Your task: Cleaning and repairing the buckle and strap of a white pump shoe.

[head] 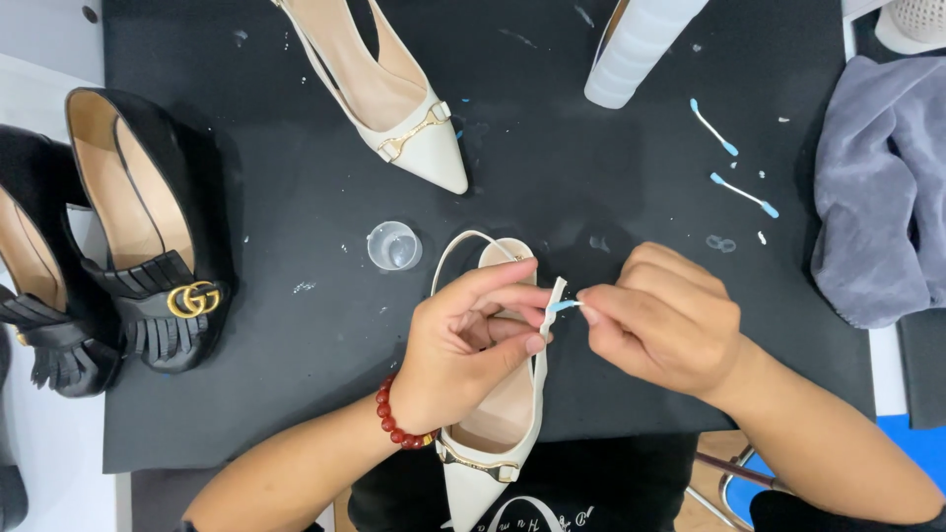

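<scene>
Your hands work a white slingback pump (490, 433) on the black mat (296, 345).
Its toe points toward you, long axis running away; your left hand (463, 345) pinches its strap (554, 305), your right hand (665, 320) pinches one blue-tipped swab (564, 306); two swabs lie beyond.

A black mat (296, 394) covers most of the surface (39, 453), which shows white along the left edge and in a strip at the right edge. The mat is flecked with small white specks and faint smears, thickest toward the far right corner. Light falls evenly from above and throws soft, short shadows. Past the near edge, at the near right corner, a patch of blue floor (916, 443) shows beside the metal legs of a stool (729, 483).
</scene>
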